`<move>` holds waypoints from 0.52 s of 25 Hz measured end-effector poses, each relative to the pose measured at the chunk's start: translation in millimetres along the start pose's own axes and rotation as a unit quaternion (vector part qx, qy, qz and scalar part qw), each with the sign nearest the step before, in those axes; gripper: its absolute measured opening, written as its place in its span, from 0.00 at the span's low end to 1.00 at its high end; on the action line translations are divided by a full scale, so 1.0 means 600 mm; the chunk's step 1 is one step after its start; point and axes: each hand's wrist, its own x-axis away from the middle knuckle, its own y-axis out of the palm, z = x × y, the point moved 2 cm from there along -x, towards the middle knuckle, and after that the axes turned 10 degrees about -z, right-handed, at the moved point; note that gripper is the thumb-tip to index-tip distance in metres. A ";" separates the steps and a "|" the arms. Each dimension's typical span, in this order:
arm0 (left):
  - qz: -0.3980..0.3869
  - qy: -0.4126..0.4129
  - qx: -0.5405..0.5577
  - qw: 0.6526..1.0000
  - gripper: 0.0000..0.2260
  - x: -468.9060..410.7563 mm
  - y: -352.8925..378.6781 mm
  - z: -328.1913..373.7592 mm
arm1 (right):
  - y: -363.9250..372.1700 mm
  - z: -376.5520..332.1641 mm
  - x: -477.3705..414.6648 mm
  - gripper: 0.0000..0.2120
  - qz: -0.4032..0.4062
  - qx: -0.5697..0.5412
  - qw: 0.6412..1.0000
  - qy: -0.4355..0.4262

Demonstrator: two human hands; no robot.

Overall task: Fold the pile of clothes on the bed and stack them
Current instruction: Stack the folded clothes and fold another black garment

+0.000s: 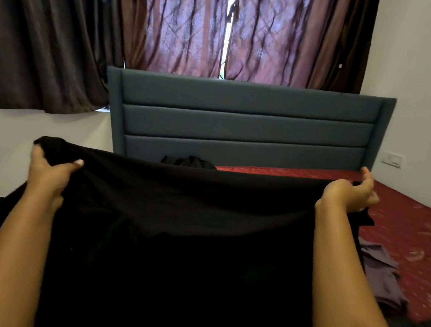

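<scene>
Below the padded blue-grey headboard (pixel 244 123), on the near side of it, a black garment (pixel 186 228) is held up off the bed (pixel 419 231) and stretched wide between two bare hands. Its top edge is drawn nearly level, sagging slightly at the middle, and sits just under the headboard's lowest panel as seen from the head camera. The left hand (pixel 49 169) is closed on the garment's upper left corner: fingers are curled over the far side, and the thumb is pressed on the near face, with cloth bunched above the knuckles. The right hand (pixel 350 193) is closed on the upper right corner, with cloth gathered under the palm and in the curled fingers; the thumb is raised clear of the fabric. The rest of the garment hangs down between the forearms, and its lower end is cut off by the frame edge. A small dark heap (pixel 190 161) is noted at the foot of the headboard, partly hidden by the garment's top edge. A grey-purple garment (pixel 383 276) lies crumpled on the red patterned sheet, well short of the headboard and right of the right forearm.
</scene>
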 end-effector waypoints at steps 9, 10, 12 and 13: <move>-0.320 -0.291 -0.546 0.718 0.44 -0.012 0.097 -0.374 | -0.064 0.445 0.056 0.36 -0.407 0.610 0.667 0.129; -0.358 -0.268 -0.589 0.673 0.40 0.032 0.115 -0.409 | -0.086 0.485 0.085 0.34 -0.428 0.635 0.631 0.124; -0.419 -0.215 -0.620 0.627 0.36 0.127 0.143 -0.471 | -0.118 0.537 0.132 0.28 -0.451 0.672 0.577 0.107; -0.437 -0.200 -0.622 0.618 0.37 0.172 0.150 -0.488 | -0.130 0.547 0.143 0.27 -0.451 0.681 0.569 0.096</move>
